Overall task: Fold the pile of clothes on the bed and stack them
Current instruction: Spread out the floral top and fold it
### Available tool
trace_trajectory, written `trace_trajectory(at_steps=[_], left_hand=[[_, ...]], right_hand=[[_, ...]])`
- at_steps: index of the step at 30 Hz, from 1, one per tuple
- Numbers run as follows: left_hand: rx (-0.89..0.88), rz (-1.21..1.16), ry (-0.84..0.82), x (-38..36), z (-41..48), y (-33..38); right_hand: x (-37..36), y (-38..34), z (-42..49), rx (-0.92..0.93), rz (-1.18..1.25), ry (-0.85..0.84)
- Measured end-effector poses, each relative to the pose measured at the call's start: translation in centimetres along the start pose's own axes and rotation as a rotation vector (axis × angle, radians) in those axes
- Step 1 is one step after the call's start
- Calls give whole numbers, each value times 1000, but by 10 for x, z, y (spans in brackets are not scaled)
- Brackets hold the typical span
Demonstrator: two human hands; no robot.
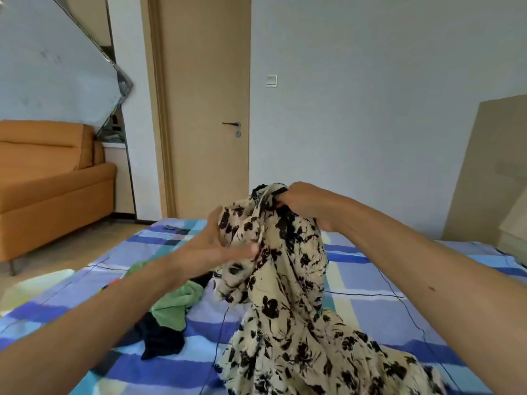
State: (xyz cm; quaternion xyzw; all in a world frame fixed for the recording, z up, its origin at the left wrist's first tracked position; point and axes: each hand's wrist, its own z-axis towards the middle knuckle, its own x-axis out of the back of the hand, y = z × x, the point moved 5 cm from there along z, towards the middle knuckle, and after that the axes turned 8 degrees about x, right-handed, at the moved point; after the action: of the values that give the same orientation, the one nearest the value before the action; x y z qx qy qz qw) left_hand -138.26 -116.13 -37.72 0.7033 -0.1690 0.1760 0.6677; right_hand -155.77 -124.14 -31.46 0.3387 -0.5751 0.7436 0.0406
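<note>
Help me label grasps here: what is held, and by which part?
The right hand grips the cream black-flowered garment by its bunched top end. The left hand, held open, only touches the fabric lower down.

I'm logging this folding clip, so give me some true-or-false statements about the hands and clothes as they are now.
1. The right hand grips the top of the floral garment. True.
2. The floral garment lies folded flat on the bed. False: it is held up unfolded, its lower part trailing on the bed.
3. The left hand has straight fingers against the cloth. True.
4. The green garment is held in a hand. False: it lies crumpled on the bed.
5. The door stands open. False: it is closed.
</note>
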Motion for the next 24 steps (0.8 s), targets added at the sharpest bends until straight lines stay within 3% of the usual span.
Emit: trace_trajectory(at_steps=[2,4,7,10,13,14,17,18,19,22,24], left_hand=[[-28,196,-57,-27,10,-32],[0,275,27,-33,19,-52],[105,207,152,-23,36,-63],[130,93,172,-20,54,-63],[75,24,162,-27,64,-47],[5,103,134,-29,66,-34],[-190,638,57,-2,102,37],[-230,862,147,18,120,69],[-312,1006,349,58,141,137],[-555,917,917,143,121,330],[-588,835,1089,183,74,430]], right_hand=[[0,6,-1,22,-83,16],[-3,13,-6,29,-120,-41],[0,45,-12,-21,-244,-211],[4,85,-17,-141,-376,-423],[10,112,-8,-253,-532,-451],[15,110,-2,-248,-593,-427],[74,58,41,-75,-760,-114],[103,30,57,36,-774,70],[152,-32,64,187,-784,341],[251,-194,20,502,-694,994],[290,-282,-32,628,-717,1188]])
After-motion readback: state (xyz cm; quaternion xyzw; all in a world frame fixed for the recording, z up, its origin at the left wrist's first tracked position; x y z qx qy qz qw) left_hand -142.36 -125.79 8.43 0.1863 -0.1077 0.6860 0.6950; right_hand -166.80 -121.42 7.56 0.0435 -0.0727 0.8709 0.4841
